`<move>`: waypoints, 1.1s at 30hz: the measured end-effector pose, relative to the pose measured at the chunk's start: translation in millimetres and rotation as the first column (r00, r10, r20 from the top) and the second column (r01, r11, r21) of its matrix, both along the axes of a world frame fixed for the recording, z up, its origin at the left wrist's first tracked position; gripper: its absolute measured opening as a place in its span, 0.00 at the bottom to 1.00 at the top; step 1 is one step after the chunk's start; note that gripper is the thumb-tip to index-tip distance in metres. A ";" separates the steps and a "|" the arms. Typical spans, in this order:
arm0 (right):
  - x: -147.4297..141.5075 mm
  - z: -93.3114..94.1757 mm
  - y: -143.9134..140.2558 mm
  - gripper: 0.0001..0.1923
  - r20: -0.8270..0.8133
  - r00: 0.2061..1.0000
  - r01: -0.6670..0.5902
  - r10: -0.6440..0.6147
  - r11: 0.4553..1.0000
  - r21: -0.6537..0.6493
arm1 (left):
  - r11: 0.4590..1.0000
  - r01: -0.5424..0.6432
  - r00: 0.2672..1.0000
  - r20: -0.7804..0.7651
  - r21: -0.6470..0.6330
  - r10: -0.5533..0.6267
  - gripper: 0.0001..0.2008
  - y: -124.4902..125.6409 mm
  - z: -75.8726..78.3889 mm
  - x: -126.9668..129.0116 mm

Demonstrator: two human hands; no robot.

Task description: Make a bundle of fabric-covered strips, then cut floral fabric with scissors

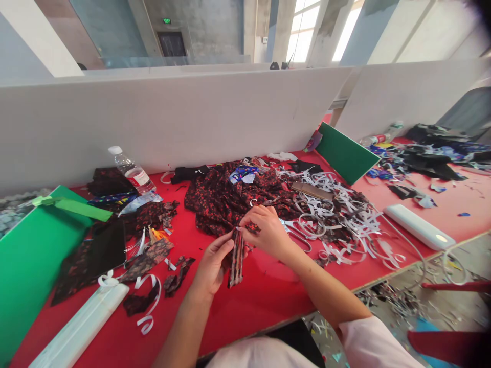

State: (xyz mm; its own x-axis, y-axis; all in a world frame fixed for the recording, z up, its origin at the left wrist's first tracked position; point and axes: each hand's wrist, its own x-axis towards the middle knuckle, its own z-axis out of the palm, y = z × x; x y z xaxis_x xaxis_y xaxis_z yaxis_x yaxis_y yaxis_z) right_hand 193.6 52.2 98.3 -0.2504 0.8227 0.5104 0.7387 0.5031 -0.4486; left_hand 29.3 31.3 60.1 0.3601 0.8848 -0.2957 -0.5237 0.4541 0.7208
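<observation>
My left hand (213,263) and my right hand (264,230) both grip a narrow folded strip of dark red-patterned fabric (237,263) over the red table (264,296). The left hand pinches the strip's left side; the right hand pinches its top end from above. Just behind the hands lies a larger heap of the same dark floral fabric (226,199). Scissors (297,232) lie right beside the right hand.
A tangle of white strips (345,220) spreads to the right. A water bottle (130,171), fabric scraps (146,255), green boards (30,255) and a white bar (80,327) sit left; a white device (418,227) lies right. A white partition (172,117) stands behind.
</observation>
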 end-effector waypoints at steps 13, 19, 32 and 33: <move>-6.2 -5.1 -2.6 0.03 0.186 0.978 0.072 -0.089 0.993 0.096 | 0.999 -0.047 0.997 -0.056 -0.016 0.046 0.20 0.7 -1.3 2.1; -6.9 -2.4 -4.3 0.04 0.228 0.969 0.073 -0.094 0.992 0.101 | 0.998 -0.058 0.993 -0.100 0.007 0.058 0.19 0.5 -2.6 2.6; -3.1 1.4 -5.1 0.03 0.075 0.997 0.004 -0.003 1.000 -0.011 | 0.999 -0.024 0.991 -0.133 -0.031 0.019 0.20 -2.4 3.2 2.0; -2.6 2.1 -4.9 0.03 0.063 0.998 -0.006 0.007 1.000 -0.027 | 0.999 -0.015 0.991 -0.130 -0.034 0.011 0.20 -2.6 3.9 1.9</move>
State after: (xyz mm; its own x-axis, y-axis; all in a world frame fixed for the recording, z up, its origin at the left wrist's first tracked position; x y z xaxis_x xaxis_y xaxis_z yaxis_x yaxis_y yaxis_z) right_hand 191.0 47.3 100.4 -0.2866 0.8340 0.4716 0.7626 0.4965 -0.4147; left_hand 31.2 28.6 64.1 0.3051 0.8775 -0.3701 -0.4326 0.4739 0.7670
